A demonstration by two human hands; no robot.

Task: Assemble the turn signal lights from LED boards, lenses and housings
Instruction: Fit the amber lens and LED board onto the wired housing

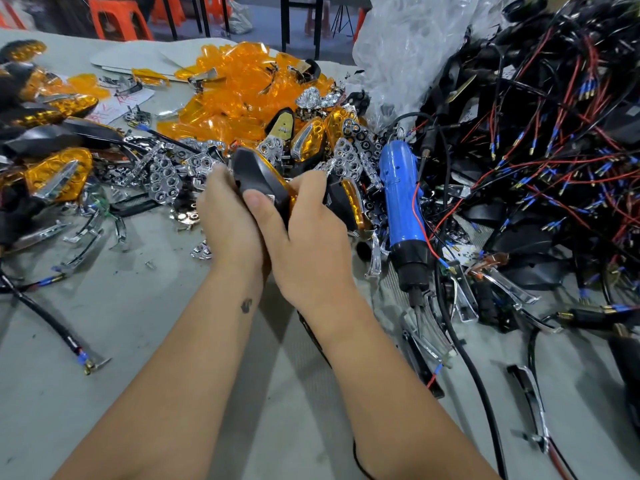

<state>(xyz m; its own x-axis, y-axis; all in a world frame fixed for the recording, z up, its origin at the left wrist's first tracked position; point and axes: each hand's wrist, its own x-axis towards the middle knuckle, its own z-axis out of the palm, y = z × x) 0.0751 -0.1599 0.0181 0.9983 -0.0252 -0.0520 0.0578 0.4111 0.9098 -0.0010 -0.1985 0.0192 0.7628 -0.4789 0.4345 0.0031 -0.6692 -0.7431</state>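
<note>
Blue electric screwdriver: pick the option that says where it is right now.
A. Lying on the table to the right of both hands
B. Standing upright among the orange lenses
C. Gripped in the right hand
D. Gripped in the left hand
A: the blue electric screwdriver lies untouched on the table, while the left hand and right hand both grip a black turn signal housing.

Both hands (273, 220) grip a black housing (258, 178) above table (138, 341)

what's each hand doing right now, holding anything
Left hand: gripping the black turn signal housing from its left side.
Right hand: gripping the same housing, thumb pressed on its black back.
</note>
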